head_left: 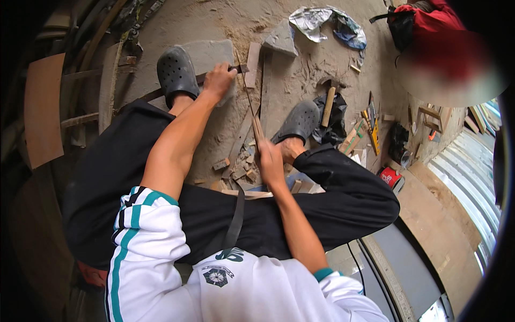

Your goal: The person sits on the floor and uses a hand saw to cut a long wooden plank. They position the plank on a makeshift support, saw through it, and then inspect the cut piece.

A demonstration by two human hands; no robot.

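Note:
My left hand (219, 83) is closed around a dark, flat, blade-like tool (242, 68), whose end sticks out past my fingers; its exact kind is unclear. That hand is just beside my left clog and a flat grey stone slab (214, 51). Between my feet, my right hand (270, 162) is closed on a thin wooden strip (248, 94). The strip slants up and away from my fist, and its upper part passes by the tool's end. A short pale wood piece (252, 64) lies on the ground behind the strip.
Wood offcuts (247, 166) lie between my legs. Past my right foot are a hammer (328, 104), a yellow-and-black handsaw (371, 126) and a red can (390, 177). Boards (45, 110) lean at left. A person in red (445, 48) is at the far right.

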